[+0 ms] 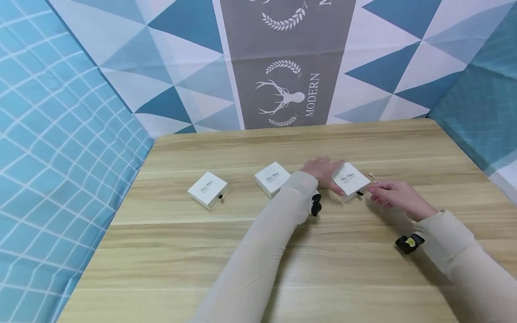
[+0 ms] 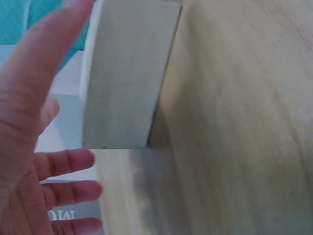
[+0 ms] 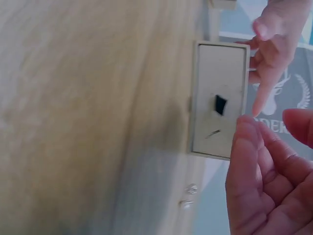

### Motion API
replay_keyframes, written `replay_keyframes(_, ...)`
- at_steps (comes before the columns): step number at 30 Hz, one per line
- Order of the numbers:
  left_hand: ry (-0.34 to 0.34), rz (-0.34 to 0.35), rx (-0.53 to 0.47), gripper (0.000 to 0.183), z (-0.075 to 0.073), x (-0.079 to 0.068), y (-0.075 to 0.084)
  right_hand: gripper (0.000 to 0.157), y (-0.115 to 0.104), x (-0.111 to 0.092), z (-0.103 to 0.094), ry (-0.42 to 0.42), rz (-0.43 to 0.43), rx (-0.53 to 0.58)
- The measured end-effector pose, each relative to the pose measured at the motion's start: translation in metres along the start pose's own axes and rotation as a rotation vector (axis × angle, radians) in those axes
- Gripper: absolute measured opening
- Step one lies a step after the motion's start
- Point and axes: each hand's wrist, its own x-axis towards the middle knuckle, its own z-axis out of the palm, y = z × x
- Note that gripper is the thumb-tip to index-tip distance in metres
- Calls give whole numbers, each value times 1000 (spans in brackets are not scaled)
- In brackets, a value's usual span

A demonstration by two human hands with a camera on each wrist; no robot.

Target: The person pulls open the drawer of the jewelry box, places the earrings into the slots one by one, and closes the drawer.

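Note:
A small white square box (image 1: 349, 180) with dark lettering on its lid lies at the right of the table; a black tab (image 3: 220, 105) sticks out of its front face. Around its left end is my left hand (image 1: 323, 172), thumb near the front edge and the other fingers at the far side. Those fingers look straight in the left wrist view, beside the box (image 2: 131, 73). My right hand (image 1: 392, 195) has its fingertips right by the tab end, the thumb apart from the bent fingers. Two small shiny pieces (image 3: 189, 196) lie just beyond the box.
Two similar white boxes, a middle one (image 1: 271, 177) partly behind the left sleeve and a left one (image 1: 208, 189) with its own black tab, lie on the wooden table (image 1: 169, 251). A patterned cloth backdrop (image 1: 194, 58) hangs behind the table's far edge.

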Motion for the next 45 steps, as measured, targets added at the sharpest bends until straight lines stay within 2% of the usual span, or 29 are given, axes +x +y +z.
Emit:
replay_keyframes(7,-34,-41,39,103,6,8,2,32,7,6,3,-112,120,102)
replay_keyframes(13,-21,-66,67,101,1,6,7,35,7,11,4,-156,137,133)
replay_keyframes(17,-19,-76,84,99,-2,2,10,30,6,14,6,-179,140,170)
replay_keyframes(24,-31,-109,104,100,-1,4,13,24,3,19,8,-170,158,207)
replay_keyframes(36,-97,-177,28,105,-1,9,15,20,3,26,9,-178,198,200)
replay_keyframes(45,-101,-153,-50,102,-11,-6,16,19,0,27,10,-178,211,163)
